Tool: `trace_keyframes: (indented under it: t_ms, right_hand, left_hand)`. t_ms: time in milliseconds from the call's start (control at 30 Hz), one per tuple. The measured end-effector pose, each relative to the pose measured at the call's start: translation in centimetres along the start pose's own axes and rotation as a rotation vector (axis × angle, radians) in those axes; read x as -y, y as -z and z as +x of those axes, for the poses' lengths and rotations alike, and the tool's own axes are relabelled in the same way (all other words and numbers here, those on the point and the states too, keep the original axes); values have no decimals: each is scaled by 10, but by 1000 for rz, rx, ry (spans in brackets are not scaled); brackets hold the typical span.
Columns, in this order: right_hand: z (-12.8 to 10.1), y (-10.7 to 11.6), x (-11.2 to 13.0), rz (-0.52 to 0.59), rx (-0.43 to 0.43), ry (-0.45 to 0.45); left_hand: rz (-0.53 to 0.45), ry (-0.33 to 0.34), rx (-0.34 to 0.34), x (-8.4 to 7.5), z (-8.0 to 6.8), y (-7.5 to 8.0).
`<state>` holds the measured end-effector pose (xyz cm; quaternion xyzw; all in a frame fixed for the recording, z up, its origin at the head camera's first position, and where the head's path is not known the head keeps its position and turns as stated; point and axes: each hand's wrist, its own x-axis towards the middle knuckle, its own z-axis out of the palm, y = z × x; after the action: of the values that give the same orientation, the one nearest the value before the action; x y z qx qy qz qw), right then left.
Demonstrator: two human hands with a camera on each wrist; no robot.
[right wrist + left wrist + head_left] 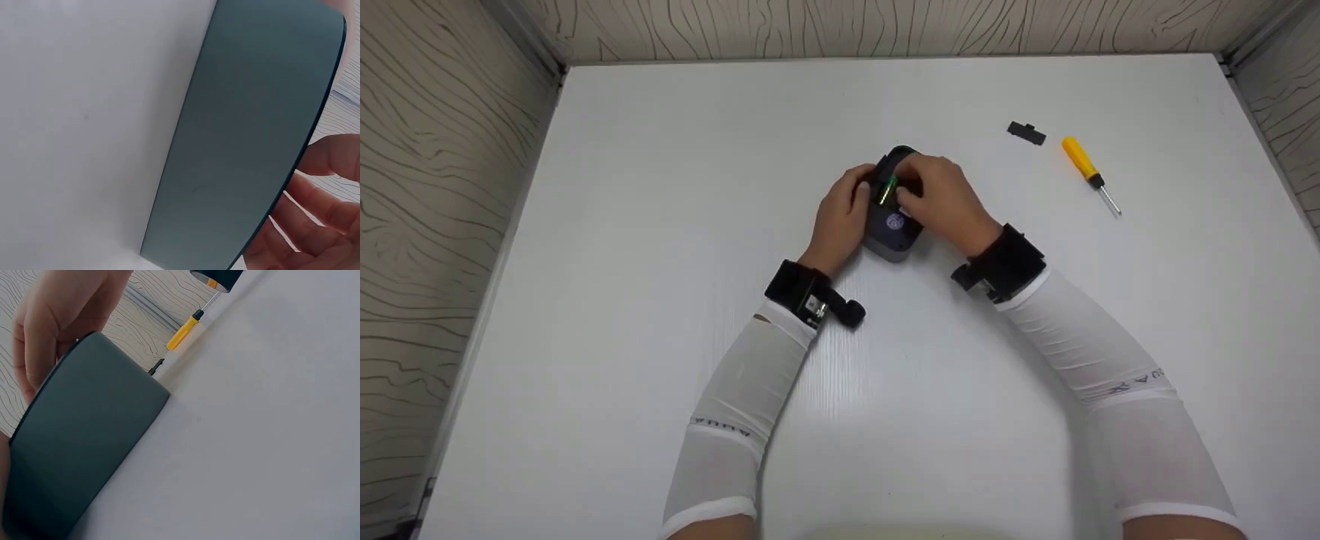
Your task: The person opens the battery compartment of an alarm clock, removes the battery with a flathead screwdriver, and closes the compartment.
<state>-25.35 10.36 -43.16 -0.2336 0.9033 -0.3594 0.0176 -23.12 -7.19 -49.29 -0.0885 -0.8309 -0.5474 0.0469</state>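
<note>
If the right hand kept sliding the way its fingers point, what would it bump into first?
Probably the left hand. The right hand points leftward across the top of the dark grey device, whose far side the left hand grips. Depth is hard to judge, so it might skim over the fingers.

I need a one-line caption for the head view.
Both hands, left and right, hold a dark device on a white table; screwdriver lies aside.

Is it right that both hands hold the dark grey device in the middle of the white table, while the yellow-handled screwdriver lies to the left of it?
Not quite. The yellow-handled screwdriver lies to the right of the dark grey device, near a small black flat piece, as the head view shows. The rest holds: the left hand and right hand both hold the device in the middle of the white table.
</note>
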Motion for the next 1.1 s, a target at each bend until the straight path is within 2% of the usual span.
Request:
trace_keyframes:
  t_ms: [167,333,633,767,1100]
  right_hand:
    - [0,-4,-1,60,-46,43]
    - [3,-7,-1,91,-59,49]
    - [3,-8,3,183,-49,-17]
    - [2,-8,3,187,-52,-42]
    - [1,-13,1,208,-99,7]
  left_hand:
    - [-4,-11,-1,1,0,0]
    - [-6,-18,0,2,1,0]
    - [17,-36,-6,2,1,-1]
    - [23,-36,-6,1,2,-1]
    - [18,-35,-15,2,2,0]
